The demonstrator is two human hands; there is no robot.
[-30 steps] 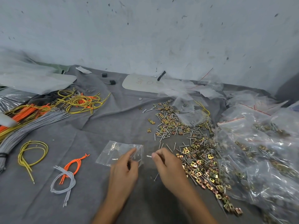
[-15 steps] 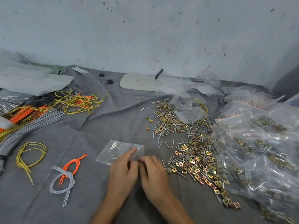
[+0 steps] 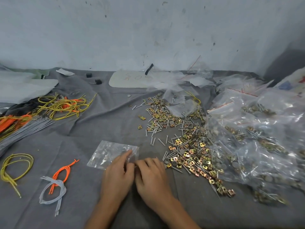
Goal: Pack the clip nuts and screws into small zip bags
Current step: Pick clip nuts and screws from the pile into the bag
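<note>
Clear plastic zip bag (image 3: pixel 107 152) at lower centre — left hand (image 3: pixel 118 174) pinches its edge, right hand (image 3: pixel 152 176) curls alongside, grip impossible to tell; screws (image 3: pixel 155 141) and clip nuts (image 3: pixel 191 156) heaped right.

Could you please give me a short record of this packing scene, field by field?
surface: grey cloth
left hand: pinches the small zip bag at its near right corner
right hand: fingers curled beside the left hand; what it holds is hidden
loose parts: clip nuts and screws, piled right of the hands
filled bags: heaped at far right
wire bundles: left of the hands
</note>
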